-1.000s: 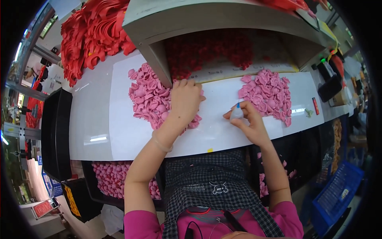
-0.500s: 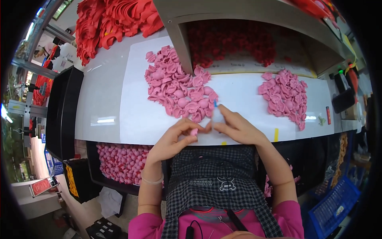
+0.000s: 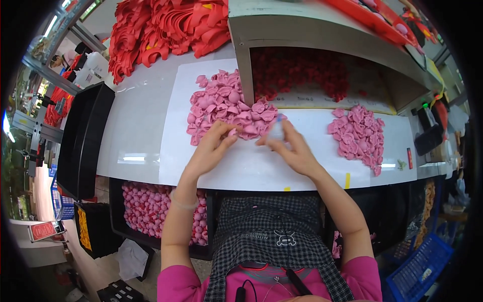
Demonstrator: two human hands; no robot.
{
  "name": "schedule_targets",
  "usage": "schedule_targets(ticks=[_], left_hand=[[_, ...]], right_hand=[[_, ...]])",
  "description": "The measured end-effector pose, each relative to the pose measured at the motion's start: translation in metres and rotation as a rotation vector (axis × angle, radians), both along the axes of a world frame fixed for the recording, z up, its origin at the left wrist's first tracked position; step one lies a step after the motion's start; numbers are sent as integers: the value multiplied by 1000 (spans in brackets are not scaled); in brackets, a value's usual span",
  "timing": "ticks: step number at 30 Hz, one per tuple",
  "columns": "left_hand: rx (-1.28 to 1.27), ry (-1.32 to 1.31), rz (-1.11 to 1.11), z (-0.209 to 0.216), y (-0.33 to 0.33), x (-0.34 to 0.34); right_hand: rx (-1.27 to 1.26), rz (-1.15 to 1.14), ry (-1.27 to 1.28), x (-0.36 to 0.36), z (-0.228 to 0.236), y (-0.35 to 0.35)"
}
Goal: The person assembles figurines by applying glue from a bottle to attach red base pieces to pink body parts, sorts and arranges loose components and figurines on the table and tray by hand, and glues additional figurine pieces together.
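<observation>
My left hand [image 3: 209,148] is closed, with a small pink piece [image 3: 232,132] pinched between thumb and fingertips at the near edge of a pile of pink petal-shaped pieces [image 3: 216,108]. Just right of it, my right hand [image 3: 297,153] is closed around a small whitish bottle [image 3: 276,131] with a blue tip, smeared by motion. Both hands hover over the white board [image 3: 241,168], a little apart from each other. Rounded pink balls are mixed in among the petal pieces.
A second pink pile [image 3: 358,136] lies at the right, beside a red marker-like stick [image 3: 409,158]. A grey shelf [image 3: 327,30] stands over dark red pieces [image 3: 302,70]. Red strips [image 3: 166,30] are heaped far left, near a black tray [image 3: 85,136]. Below the table edge sits a bin of pink balls [image 3: 151,209].
Both hands have moved away from me toward the left pink pile and drawn farther apart. The bottle stays in my right hand, the pink piece in my left. The whole view has shifted slightly.
</observation>
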State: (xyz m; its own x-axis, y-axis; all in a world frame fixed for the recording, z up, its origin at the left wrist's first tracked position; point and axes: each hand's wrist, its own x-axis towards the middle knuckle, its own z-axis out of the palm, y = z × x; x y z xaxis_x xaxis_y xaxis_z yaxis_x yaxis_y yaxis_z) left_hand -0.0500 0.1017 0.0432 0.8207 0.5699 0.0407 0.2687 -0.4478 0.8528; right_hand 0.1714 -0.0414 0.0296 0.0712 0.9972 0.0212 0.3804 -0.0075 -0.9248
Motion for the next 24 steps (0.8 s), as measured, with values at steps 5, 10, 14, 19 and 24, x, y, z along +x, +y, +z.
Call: schedule_targets(ticks=[5, 10, 14, 19, 24], left_hand=[[-603, -296, 97, -16, -60, -11], [-512, -402, 134, -28, -93, 18], [308, -169, 82, -25, -89, 31], [274, -138, 82, -25, -90, 34], [295, -178, 60, -32, -89, 32]], right_hand=[[297, -446, -155, 19, -22, -12], [149, -341, -83, -1, -26, 7], [391, -365, 17, 11, -13, -8], [143, -335, 396, 15, -11, -54], [123, -415, 409, 24, -10, -52]])
